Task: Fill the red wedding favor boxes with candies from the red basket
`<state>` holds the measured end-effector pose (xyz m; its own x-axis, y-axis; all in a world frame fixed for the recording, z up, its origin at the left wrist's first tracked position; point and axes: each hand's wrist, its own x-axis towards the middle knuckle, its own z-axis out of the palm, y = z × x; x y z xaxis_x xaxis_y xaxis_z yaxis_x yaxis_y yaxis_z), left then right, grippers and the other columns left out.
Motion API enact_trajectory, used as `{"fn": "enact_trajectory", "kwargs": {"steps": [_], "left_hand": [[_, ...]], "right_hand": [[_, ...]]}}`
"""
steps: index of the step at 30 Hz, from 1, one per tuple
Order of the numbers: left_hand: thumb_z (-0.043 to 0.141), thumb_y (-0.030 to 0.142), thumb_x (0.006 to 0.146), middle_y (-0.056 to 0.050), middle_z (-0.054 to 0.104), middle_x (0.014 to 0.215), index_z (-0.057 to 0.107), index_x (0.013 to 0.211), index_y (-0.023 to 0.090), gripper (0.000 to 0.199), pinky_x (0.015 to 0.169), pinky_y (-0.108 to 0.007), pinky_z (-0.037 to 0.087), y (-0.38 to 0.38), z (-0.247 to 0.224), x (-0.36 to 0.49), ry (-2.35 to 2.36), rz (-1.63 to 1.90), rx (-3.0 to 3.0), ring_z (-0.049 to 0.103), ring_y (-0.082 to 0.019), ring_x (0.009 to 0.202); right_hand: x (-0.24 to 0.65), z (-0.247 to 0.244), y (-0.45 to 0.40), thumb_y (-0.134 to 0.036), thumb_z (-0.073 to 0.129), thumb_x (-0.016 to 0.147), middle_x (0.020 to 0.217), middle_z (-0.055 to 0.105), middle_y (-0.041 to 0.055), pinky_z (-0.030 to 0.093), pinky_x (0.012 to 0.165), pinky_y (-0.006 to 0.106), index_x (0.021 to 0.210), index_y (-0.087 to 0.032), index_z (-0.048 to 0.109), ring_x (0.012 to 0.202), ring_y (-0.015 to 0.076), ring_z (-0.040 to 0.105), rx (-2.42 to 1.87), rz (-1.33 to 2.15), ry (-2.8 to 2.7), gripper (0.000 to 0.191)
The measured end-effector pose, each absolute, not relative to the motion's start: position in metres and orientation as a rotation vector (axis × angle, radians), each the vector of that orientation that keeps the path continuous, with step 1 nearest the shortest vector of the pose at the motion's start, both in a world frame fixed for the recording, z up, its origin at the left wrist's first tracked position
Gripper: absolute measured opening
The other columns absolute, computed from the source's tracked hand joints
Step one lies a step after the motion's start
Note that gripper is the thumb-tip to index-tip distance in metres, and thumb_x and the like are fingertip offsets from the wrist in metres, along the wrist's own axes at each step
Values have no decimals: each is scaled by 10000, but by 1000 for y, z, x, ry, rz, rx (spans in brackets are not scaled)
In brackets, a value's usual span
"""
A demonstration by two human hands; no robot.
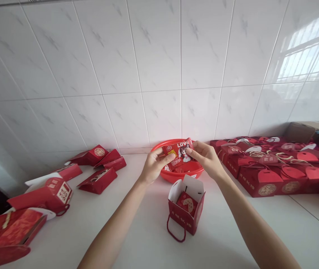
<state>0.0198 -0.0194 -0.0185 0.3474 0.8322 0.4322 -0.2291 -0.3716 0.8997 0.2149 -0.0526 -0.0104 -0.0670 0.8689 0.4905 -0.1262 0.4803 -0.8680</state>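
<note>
While the left hand is pinching one end of a red packet, the right hand is pinching the other end near its upper corner. Both thumbs are pressing on the front of it, and the other fingers are curling behind, where I am not seeing them completely. Thus the packet is staying between the two sets of fingertips, a little tilted, its right end being higher, and it is showing white letters and a drawn figure with dark hair.

Below the fingers and just behind them, a red bowl is standing near the tiled wall, and more red wrappers are lying in it. On the near side of the fingers, a small box is standing with its flaps raised. Inside, a red wrapped piece with a pale pattern is resting, and a dark red cord is making a loop over the white table.

Well apart to the left of the fingers, several loose boxes are lying scattered. To the right of the fingers, many packed boxes are standing close together, some bearing pale string on top. Beyond these, a brown carton is sitting against the wall side.
</note>
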Motion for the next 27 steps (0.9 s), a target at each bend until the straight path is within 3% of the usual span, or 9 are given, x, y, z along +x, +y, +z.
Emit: {"fn": "enact_trajectory", "kwargs": {"steps": [5,10,14,18,23,27], "left_hand": [[848,439,750,-98,790,1013,773,1053,159,419,814,-335,589,-20,-17,18,545,1250,1541,736,-239,896],[845,456,749,-61,786,922,785,987,181,369,782,-303,579,-20,-14,17,523,1220,1482,727,-199,843],[850,485,727,-58,777,894,783,947,173,388,729,-291,567,-19,-14,19,536,1167,1418,719,-193,805],[861,461,722,-71,781,923,783,944,164,379,749,-286,557,-20,-15,22,515,1139,1354,724,-212,860],[870,415,732,-77,785,909,796,955,161,346,741,-263,556,-19,-14,23,470,1076,1279,724,-207,863],[867,412,736,-57,779,863,803,914,172,306,678,-239,546,-14,-16,20,434,1028,1250,707,-175,780]], "right_hand": [[215,-9,-55,-569,755,805,776,678,18,477,638,254,786,-182,638,688,133,592,-761,878,-1436,405],[218,-11,-54,-656,664,841,613,506,-22,306,520,249,665,-180,541,568,98,414,-873,828,-1519,522],[220,-13,-53,-647,667,846,592,431,-43,241,509,249,630,-190,467,546,81,334,-843,874,-1542,543],[220,-14,-53,-615,727,810,577,438,-47,257,511,247,590,-202,393,537,78,342,-790,957,-1467,575],[215,-14,-51,-585,775,772,611,498,-33,364,557,263,622,-198,531,548,95,402,-650,1165,-1339,481],[208,-15,-51,-549,781,775,591,511,-27,375,563,268,619,-195,586,540,98,404,-551,1260,-1313,433]]}}
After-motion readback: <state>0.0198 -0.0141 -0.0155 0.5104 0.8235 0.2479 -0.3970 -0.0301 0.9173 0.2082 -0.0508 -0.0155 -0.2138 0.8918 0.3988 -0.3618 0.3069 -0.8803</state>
